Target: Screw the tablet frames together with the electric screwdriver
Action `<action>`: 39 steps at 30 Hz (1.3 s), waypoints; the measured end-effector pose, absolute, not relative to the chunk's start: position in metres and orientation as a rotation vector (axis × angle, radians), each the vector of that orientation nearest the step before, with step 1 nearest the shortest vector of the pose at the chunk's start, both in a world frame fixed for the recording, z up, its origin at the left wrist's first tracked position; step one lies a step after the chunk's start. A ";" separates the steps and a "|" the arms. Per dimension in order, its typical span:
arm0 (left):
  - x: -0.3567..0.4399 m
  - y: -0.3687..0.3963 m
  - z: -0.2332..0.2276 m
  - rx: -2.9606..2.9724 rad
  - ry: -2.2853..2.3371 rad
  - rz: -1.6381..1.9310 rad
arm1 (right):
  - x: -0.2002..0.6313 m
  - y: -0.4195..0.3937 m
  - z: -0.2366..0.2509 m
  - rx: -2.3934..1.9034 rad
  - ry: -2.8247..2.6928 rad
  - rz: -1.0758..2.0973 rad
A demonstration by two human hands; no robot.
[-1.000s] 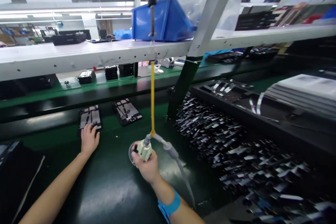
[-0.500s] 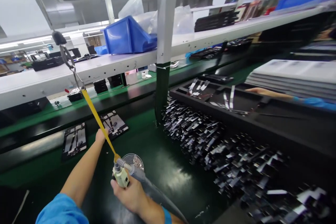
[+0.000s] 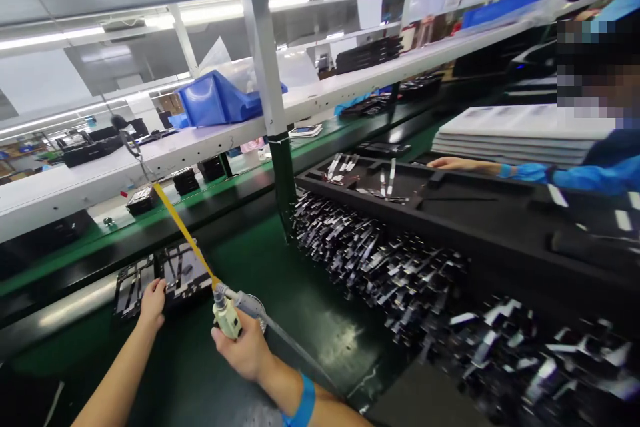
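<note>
Two flat device panels with dark parts lie side by side on the green bench; the left panel touches or nearly touches the right panel. My left hand is at the near edge where they meet, thumb and fingers pinched at the right panel's corner. My right hand is wrapped round a pale green power screwdriver, hung from a yellow strap with a grey cable. Its lower end is hidden by the hand. A round perforated dish is partly hidden behind the cable.
A heap of strip-like parts lies right of the hands, beside a black tray. A co-worker's arm reaches over the tray's far edge, near stacked white sheets. A post and a shelf with a blue bin stand ahead.
The right panel has moved left, closing the gap to the left panel. My left hand has moved left and nearer with it. The view has turned, showing more of the co-worker.
</note>
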State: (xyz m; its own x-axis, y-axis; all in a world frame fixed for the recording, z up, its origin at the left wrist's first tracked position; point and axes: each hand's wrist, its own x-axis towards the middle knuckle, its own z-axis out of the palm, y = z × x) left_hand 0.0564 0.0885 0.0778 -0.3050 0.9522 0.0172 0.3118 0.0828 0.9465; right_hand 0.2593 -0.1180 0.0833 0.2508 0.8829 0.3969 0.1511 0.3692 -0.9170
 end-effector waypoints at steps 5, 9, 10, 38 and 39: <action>-0.022 -0.015 0.054 1.036 1.667 1.196 | 0.264 -0.117 0.084 -1.094 -1.262 0.589; -0.053 -0.093 0.026 0.996 1.624 1.140 | 0.265 -0.112 0.080 -1.128 -1.369 0.510; -0.057 -0.107 0.021 1.007 1.622 1.116 | 0.265 -0.110 0.079 -1.139 -1.391 0.503; -0.091 -0.163 0.038 1.945 1.316 0.321 | 0.222 -0.162 0.060 -1.690 -2.255 0.975; -0.090 -0.163 0.040 1.973 1.316 0.307 | 0.223 -0.162 0.057 -1.686 -2.242 0.951</action>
